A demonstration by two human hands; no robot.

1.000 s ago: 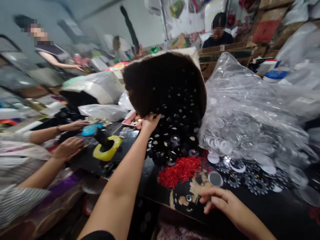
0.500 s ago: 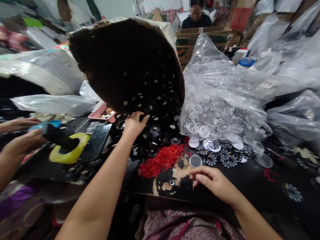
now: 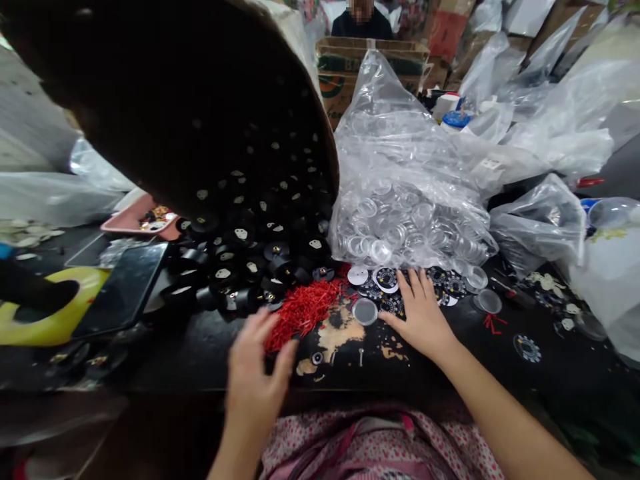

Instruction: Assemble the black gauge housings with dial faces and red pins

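My right hand [image 3: 423, 323] lies palm down with its fingers spread over the black-and-white printed dials [image 3: 387, 279]. A clear round disc [image 3: 365, 311] rests on the table just left of its thumb. My left hand [image 3: 257, 373] is blurred, in front of the pile of thin red pieces [image 3: 307, 307]. Its thumb and fingers curve apart, but the dark space between them does not show whether it holds something. Behind it, many black round cases [image 3: 243, 235] with pale spots spill from a large dark-mouthed container [image 3: 165, 100].
A clear plastic bag [image 3: 400, 160] of transparent discs stands behind the dials. At left are a phone [image 3: 125, 287], a yellow tape roll [image 3: 90, 287] and a pink tray [image 3: 135, 217]. A single dial [image 3: 527, 349] lies at right. One person [image 3: 363, 23] is beyond a cardboard box [image 3: 325, 60].
My left hand has drawn back from the black cases toward the table's front edge. The right hand has moved forward onto the dials, fingers spreading. The view has shifted right.
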